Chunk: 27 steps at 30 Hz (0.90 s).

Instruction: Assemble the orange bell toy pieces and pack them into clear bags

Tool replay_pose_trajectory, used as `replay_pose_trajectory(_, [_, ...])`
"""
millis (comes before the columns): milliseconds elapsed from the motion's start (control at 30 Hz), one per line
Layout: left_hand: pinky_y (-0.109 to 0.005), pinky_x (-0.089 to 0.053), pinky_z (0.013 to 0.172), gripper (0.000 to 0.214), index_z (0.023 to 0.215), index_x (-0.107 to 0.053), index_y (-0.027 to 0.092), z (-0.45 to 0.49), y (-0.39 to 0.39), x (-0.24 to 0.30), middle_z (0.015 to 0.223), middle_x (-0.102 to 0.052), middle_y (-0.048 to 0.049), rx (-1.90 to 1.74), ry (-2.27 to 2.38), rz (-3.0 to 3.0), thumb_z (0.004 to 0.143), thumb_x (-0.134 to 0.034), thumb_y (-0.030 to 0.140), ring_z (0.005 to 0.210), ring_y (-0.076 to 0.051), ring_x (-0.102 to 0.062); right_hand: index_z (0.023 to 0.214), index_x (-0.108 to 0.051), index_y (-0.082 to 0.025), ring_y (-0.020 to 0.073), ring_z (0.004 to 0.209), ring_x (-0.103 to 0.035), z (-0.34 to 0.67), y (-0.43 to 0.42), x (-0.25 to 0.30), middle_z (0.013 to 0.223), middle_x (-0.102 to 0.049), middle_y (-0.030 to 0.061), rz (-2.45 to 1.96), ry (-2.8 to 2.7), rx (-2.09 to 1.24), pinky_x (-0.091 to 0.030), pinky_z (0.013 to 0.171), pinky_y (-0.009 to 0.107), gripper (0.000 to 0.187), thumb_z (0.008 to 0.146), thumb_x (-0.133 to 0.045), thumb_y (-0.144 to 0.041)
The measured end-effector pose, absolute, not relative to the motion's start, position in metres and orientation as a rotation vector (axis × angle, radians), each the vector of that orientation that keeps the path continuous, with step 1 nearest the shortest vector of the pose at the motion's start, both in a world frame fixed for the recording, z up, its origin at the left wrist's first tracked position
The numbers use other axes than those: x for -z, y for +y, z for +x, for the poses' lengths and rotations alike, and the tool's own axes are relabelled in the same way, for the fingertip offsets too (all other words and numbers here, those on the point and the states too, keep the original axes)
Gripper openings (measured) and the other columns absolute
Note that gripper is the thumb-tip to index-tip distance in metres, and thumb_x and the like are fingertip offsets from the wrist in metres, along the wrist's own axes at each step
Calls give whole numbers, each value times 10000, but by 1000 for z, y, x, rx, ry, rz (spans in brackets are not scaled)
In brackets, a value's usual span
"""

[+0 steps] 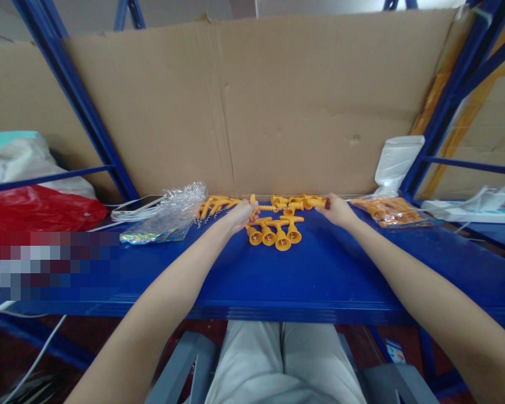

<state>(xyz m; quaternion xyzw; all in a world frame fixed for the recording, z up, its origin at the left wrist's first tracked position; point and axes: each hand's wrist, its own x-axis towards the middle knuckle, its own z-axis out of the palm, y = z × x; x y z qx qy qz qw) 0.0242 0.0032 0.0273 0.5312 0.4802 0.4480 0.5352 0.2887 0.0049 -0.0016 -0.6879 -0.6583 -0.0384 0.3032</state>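
Observation:
Several orange trumpet-shaped plastic toys (274,230) lie in a row on the blue shelf (320,269), bells toward me. My left hand (242,214) is closed around one orange toy at the row's left end. My right hand (337,209) is closed on another orange toy (313,202) among a loose group behind the row. More orange toys with small chains (214,206) lie to the left of my left hand.
A crumpled clear plastic bag (170,216) and white cables (130,213) lie to the left, a red bag (33,210) further left. A bag of orange toys (389,211) and a white power strip (463,213) sit to the right. Cardboard (256,106) backs the shelf, between blue frame posts.

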Motion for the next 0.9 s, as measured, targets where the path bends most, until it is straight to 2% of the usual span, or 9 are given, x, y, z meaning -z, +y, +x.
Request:
replay_pose_trajectory(233, [-166,-247,411,274,623,-408,158,23,3,-26,493,-423,59,-1006,1046,1340,788,-620,105,387,-13,-331,1062,-546,-124,223,865,-642,285,2,0,969,-669,131,-1617,-1713,79,-490,785,337,323,770,-601,-249])
replay_pose_trajectory(600, [-187,-240,428,262,597,-437,154,22,7,-25,478,-395,63,-1067,1075,1315,772,-601,50,405,-15,-321,1035,-602,-120,181,823,-655,282,3,1,960,-684,109,-1369,-1701,-222,-528,778,331,300,795,-619,-299])
replay_pose_trajectory(767, [-184,-250,419,278,598,-428,165,22,8,-24,486,-404,61,-1084,1074,1309,742,-648,76,410,-12,-325,1024,-623,-111,157,725,-645,276,-1,-2,863,-689,92,-1375,-1623,-405,-545,664,291,278,820,-598,-298])
replay_pose_trajectory(900, [-188,-225,397,279,591,-417,171,22,7,-24,470,-378,69,-1106,1068,1312,750,-627,79,398,-9,-303,1031,-627,-114,123,665,-625,269,-6,-4,865,-689,92,-1404,-1567,-610,-537,610,250,243,824,-590,-235])
